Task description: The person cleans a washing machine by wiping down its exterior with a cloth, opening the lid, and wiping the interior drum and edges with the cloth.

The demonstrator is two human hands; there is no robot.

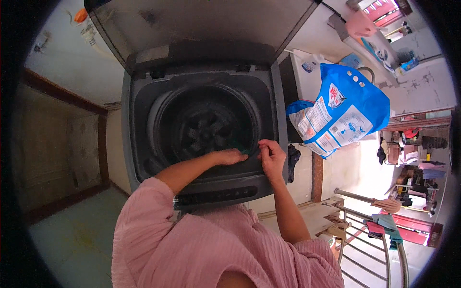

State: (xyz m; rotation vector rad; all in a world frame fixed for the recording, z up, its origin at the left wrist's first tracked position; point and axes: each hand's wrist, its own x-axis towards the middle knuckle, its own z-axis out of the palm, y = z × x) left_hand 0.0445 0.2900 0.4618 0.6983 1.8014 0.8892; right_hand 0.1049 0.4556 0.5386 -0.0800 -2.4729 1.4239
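A top-loading washing machine stands before me with its dark see-through lid raised. The round drum shows its ribbed pulsator at the bottom and no laundry that I can make out. My left hand reaches across the front of the drum opening, fingers pointing right. Something faint and dark green shows by its fingertips, too dim to name. My right hand is at the drum's right front rim, with fingers bent and thumb near them. Whether either hand grips anything cannot be made out.
A blue and white detergent bag stands right of the machine, beside a white bottle. A wall shelf holds several items. A metal rack with cloths is at lower right. A tap with an orange handle is at upper left.
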